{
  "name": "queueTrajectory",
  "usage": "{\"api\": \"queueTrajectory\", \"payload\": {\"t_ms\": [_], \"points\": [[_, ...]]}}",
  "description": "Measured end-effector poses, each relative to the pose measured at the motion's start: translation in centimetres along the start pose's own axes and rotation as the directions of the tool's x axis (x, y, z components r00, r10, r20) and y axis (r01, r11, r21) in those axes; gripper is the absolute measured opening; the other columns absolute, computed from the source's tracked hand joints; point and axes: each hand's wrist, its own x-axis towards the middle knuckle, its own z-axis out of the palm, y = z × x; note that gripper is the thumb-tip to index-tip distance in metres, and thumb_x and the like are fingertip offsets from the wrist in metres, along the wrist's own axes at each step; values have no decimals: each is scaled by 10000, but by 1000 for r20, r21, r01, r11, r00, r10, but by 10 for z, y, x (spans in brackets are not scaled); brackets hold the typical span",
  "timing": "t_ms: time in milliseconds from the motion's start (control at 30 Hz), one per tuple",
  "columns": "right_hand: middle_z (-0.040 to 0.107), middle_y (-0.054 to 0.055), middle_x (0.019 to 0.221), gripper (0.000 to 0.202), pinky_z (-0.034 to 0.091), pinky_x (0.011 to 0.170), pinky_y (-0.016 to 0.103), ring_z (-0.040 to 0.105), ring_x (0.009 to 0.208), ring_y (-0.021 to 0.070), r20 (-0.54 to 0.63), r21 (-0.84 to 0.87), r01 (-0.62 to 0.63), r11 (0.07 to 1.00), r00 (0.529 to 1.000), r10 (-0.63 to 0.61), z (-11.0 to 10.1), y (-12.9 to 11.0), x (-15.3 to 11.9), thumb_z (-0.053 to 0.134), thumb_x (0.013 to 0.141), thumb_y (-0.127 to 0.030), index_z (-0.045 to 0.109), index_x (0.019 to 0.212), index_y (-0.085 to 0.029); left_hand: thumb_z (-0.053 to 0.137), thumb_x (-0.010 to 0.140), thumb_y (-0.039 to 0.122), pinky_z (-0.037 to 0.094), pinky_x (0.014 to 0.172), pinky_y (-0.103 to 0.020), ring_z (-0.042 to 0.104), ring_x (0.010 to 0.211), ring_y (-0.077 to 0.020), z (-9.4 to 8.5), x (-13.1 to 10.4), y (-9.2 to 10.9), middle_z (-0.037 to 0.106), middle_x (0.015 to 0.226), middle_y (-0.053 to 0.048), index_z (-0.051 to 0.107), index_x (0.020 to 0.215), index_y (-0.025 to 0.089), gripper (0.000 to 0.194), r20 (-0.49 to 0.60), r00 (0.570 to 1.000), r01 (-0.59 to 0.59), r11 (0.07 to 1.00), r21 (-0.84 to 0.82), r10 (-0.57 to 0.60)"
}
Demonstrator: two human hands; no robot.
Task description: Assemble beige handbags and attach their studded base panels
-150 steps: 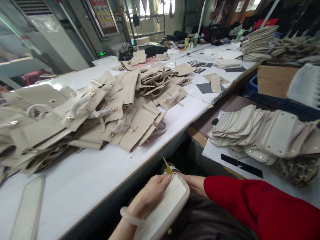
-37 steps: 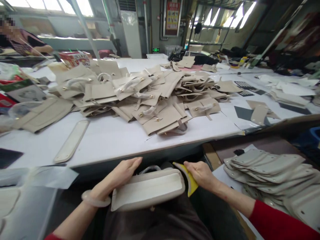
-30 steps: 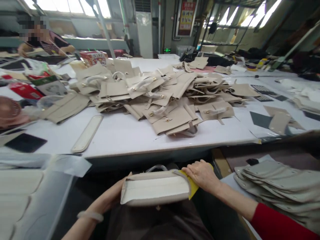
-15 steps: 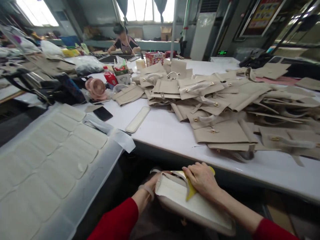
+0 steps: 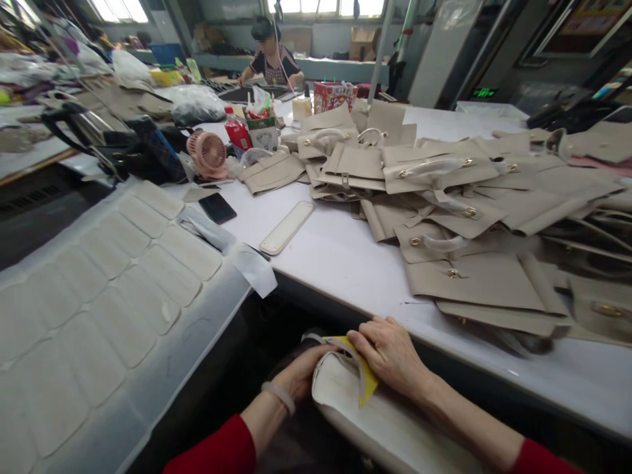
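A beige bag piece with a whitish inner face (image 5: 380,428) lies tilted across my lap, below the table's front edge. My left hand (image 5: 301,370) grips its upper left end, fingers partly hidden behind the rim. At the top of the piece my right hand (image 5: 390,352) is closed on a yellow triangular piece (image 5: 368,385), whose pointed tip rests over the whitish face. A curved strip of the bag's edge runs beside the yellow piece.
Beige bag parts (image 5: 474,283) are heaped on the white table (image 5: 326,257). Nearer the middle lie an oblong panel (image 5: 287,228) and a phone (image 5: 218,208). A pink fan (image 5: 206,155) stands behind. Pale panels (image 5: 121,322) cover the left surface. A person (image 5: 274,62) sits across.
The view has shifted, so the table items appear farther right. My right hand and the yellow piece have moved slightly left toward my left hand, and the bag piece sits a little lower.
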Motion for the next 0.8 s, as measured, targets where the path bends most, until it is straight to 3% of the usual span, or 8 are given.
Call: {"api": "queueTrajectory", "payload": {"t_ms": [100, 267, 367, 467, 667, 800], "points": [[631, 14, 702, 496, 283, 675, 321, 554, 697, 179, 45, 10, -38, 999, 998, 38, -9, -7, -20, 351, 997, -568, 525, 697, -214, 442, 905, 589, 516, 954, -409, 664, 1071, -278, -8, -14, -10, 691, 1148, -143, 589, 1240, 119, 596, 30, 999, 22, 975, -222, -15], [664, 33, 695, 474, 271, 652, 347, 591, 653, 201, 65, -120, -28, 992, 997, 36, -17, -22, -50, 358, 999, -526, 582, 698, -236, 497, 899, 536, 445, 1069, -420, 601, 1187, -258, -12, -25, -18, 584, 1345, -160, 427, 1401, 126, 652, 2, 1000, -4, 906, -422, 6], [684, 56, 690, 489, 274, 637, 357, 623, 649, 222, 40, -235, -31, 972, 998, 42, -12, -33, -52, 352, 1002, -513, 610, 696, -232, 507, 914, 496, 419, 1093, -429, 585, 1199, -268, -11, -27, -17, 613, 1314, -138, 495, 1349, 152, 554, 12, 1000, -15, 878, -478, 24], [710, 74, 697, 507, 276, 594, 355, 656, 627, 248, 87, -324, -40, 945, 994, 72, -7, -43, -47, 322, 1013, -501, 642, 734, -224, 537, 910, 461, 407, 1092, -429, 583, 1188, -280, -10, -27, -17, 659, 1237, -108, 575, 1259, 177, 452, 26, 999, -21, 854, -520, 40], [731, 73, 716, 502, 342, 577, 345, 696, 647, 274, 163, -367, -52, 929, 979, 119, -9, -56, -46, 292, 1032, -451, 657, 781, -216, 633, 852, 432, 350, 1105, -467, 586, 1117, -277, -11, -21, -23, 667, 1154, -109, 614, 1188, 137, 447, -4, 999, -39, 798, -602, 46], [733, 69, 732, 509, 385, 595, 361, 699, 666, 291, 164, -359, -50, 932, 980, 115, -7, -54, -49, 265, 1035, -453, 652, 795, -226, 647, 855, 490, 345, 1093, -467, 581, 1105, -294, -12, -28, -22, 691, 1086, -102, 671, 1150, 151, 450, 43, 997, -23, 777, -630, 64]]}}
